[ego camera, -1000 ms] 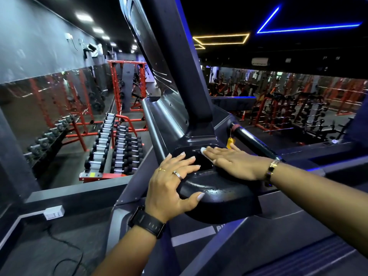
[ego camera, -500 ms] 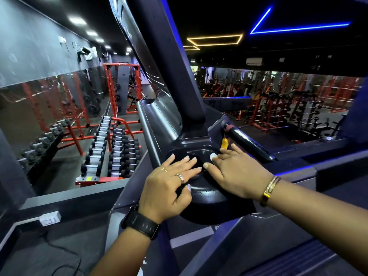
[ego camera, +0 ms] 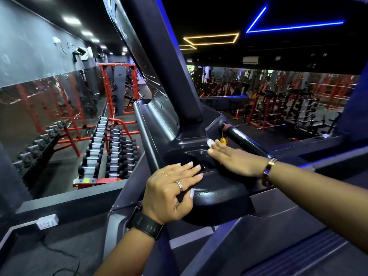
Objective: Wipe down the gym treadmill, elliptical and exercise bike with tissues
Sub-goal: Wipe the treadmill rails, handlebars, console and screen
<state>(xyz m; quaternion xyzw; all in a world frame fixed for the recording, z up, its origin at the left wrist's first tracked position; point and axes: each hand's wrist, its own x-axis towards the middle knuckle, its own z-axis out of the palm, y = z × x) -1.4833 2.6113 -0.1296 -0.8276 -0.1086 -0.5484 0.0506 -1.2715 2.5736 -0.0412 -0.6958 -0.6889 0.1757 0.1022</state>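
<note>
I stand at the treadmill, facing its black console tray point(ego camera: 219, 198) and the dark upright column point(ego camera: 165, 66). My right hand point(ego camera: 235, 160) lies flat with straight fingers across the tray's recess. It presses a white tissue point(ego camera: 210, 144) against the console at the foot of the column; only a small white corner shows past the fingertips. My left hand point(ego camera: 173, 188) rests on the tray's near left rim, fingers straight and thumb lying on top. It holds nothing.
A black handlebar point(ego camera: 245, 140) with a yellow tag point(ego camera: 224, 140) runs right from the console. The treadmill belt point(ego camera: 298, 253) is at bottom right. A red dumbbell rack point(ego camera: 107, 148) stands on the floor to the left, and a white socket box point(ego camera: 47, 222) sits on the low ledge.
My right hand has slid the tissue away from me, from the tray recess up to the foot of the column. My left hand has stayed on the rim.
</note>
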